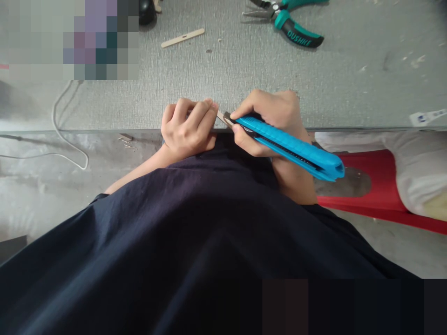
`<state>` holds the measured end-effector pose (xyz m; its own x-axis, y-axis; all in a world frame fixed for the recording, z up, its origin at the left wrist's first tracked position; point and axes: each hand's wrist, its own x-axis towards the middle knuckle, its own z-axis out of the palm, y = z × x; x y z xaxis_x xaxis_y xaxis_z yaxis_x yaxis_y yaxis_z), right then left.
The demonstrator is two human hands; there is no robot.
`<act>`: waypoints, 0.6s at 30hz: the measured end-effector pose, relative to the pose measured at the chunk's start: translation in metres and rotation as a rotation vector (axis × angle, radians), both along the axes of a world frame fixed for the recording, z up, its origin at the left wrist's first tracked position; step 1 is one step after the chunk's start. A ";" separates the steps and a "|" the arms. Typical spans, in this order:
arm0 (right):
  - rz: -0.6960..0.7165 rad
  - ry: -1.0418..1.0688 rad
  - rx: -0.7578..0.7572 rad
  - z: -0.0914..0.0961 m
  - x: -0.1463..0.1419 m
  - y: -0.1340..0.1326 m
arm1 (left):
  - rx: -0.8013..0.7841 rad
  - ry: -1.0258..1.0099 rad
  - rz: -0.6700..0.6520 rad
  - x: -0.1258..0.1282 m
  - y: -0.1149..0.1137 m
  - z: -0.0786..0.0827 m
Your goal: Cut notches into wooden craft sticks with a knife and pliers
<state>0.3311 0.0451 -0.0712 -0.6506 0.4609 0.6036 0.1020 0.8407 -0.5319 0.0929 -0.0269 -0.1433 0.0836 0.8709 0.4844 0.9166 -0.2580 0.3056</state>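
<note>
At the front edge of the table, my right hand [270,121] is closed around a blue utility knife [289,144]. The knife's front end points left, and its handle slants back past my wrist. My left hand [190,123] is closed with curled fingers just left of it, pinching a thin pale wooden stick [220,115]. Only a short end of this stick shows, meeting the front of the knife; my fingers hide the rest. Whether the blade touches the wood I cannot tell.
On the grey table [132,107] lie another wooden stick [182,38] and green-and-black pliers [296,32]. A white cable [56,109] hangs over the edge at left. Beside me on the right is a red stool [380,172] with someone's pale-clothed leg [419,163]. Shavings [127,142] lie on the floor.
</note>
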 end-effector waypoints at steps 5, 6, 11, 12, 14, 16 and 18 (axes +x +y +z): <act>-0.014 -0.002 0.017 0.004 0.002 -0.002 | -0.047 -0.003 -0.012 -0.002 0.001 -0.001; -0.021 -0.030 0.009 0.004 0.002 -0.001 | -0.047 -0.005 -0.015 -0.003 0.002 -0.002; -0.027 -0.013 0.017 0.003 0.001 0.000 | 0.014 -0.007 -0.026 -0.003 0.002 -0.004; -0.024 0.031 0.022 0.003 0.001 -0.001 | 0.022 -0.010 -0.029 -0.003 0.002 -0.004; -0.036 0.076 0.022 0.003 -0.001 -0.002 | 0.019 -0.021 -0.037 -0.002 0.002 -0.005; -0.066 0.057 0.011 0.004 -0.001 -0.003 | 0.025 -0.024 -0.039 -0.002 0.001 -0.006; -0.091 0.063 -0.012 0.005 -0.001 -0.006 | 0.055 -0.012 -0.037 -0.002 0.001 -0.008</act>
<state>0.3304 0.0394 -0.0659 -0.5665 0.5238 0.6362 0.1432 0.8228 -0.5499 0.0905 -0.0255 -0.1510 0.1086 0.8391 0.5330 0.9024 -0.3081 0.3012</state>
